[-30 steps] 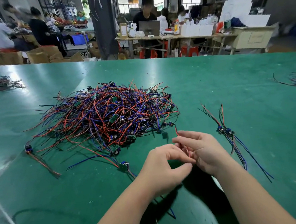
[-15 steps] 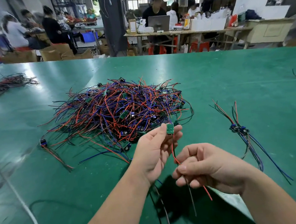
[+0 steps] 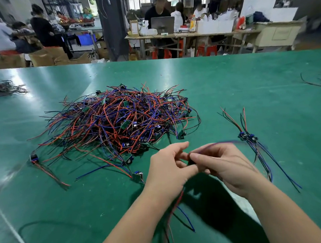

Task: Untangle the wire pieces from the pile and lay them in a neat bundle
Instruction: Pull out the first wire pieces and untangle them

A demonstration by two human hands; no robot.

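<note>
The wire piece [image 3: 178,201] was judged light and limp, its thin leads prone to snagging, so the small module at its middle looked the safest place to hold. Both hands pinched it above the green table [image 3: 267,87], just in front of the pile [image 3: 118,122]: the left hand [image 3: 168,170] by thumb and fingers, the right hand [image 3: 225,166] curled around it. The 2 hands had closed together since 0.5 s earlier, hiding the module. The bundle [image 3: 250,139] lay to the right.
</note>
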